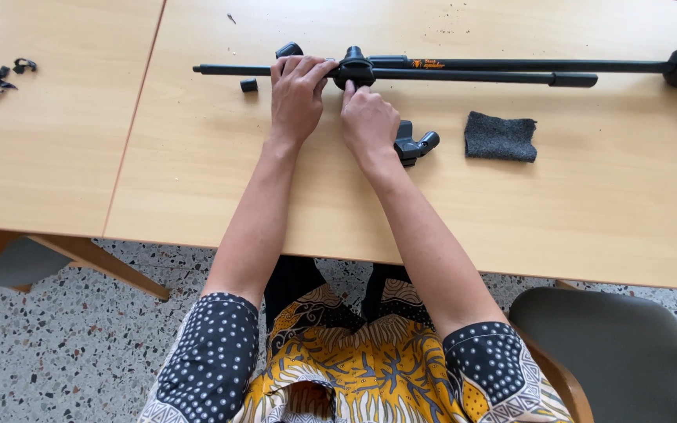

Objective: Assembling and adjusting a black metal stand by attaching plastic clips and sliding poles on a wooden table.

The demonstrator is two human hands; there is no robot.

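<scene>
A long black microphone stand [495, 70] lies across the far side of a light wooden table [589, 219], with a thin boom rod sticking out to the left. My left hand [295, 94] grips the rod just left of the round black clamp joint [354, 69]. My right hand [368, 121] rests beside it, with its fingertips touching the underside of that joint. A black microphone clip [417, 146] lies on the table just right of my right wrist.
A dark grey felt cloth [500, 136] lies right of the clip. A small black cap [249, 84] sits left of my left hand. Several small black parts [3, 78] lie on the neighbouring table at left. A grey chair [613, 352] stands at lower right.
</scene>
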